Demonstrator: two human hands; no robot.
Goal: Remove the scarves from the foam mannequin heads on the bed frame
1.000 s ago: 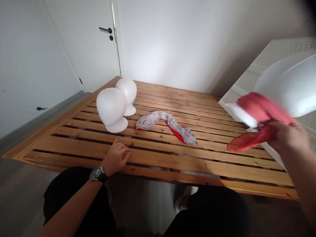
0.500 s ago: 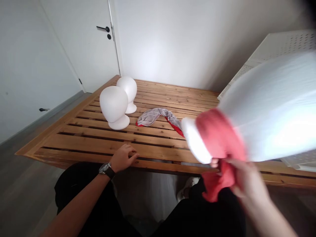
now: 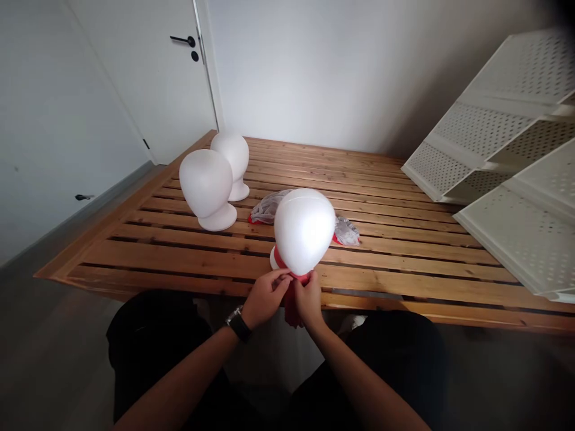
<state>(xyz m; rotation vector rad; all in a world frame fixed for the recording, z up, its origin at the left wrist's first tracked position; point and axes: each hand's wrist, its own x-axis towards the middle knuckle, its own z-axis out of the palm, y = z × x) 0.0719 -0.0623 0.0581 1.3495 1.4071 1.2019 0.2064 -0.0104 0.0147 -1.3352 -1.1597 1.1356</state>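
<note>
In front of me a white mannequin head (image 3: 304,227) stands upright at the near edge of the slatted wooden table (image 3: 179,254). Around its neck runs a red scarf (image 3: 293,308), whose loose ends hang down past the table edge. My left hand (image 3: 264,298) pinches the scarf just below the head, its wrist wearing a watch. Close beside it, my right hand (image 3: 309,299) also has its fingers closed on the red cloth. Behind the head lies a crumpled grey and red cloth (image 3: 268,208), partly covered from view.
Two more white mannequin heads, a nearer one (image 3: 206,185) and a farther one (image 3: 231,157), stand at the table's left. White perforated racks (image 3: 489,126) rise on the right. A white door with a black handle (image 3: 184,41) is at the back left.
The mannequin head has come from the right, tilted, to upright on the table in front of me. My left hand has left the table edge and joined my right hand at the scarf.
</note>
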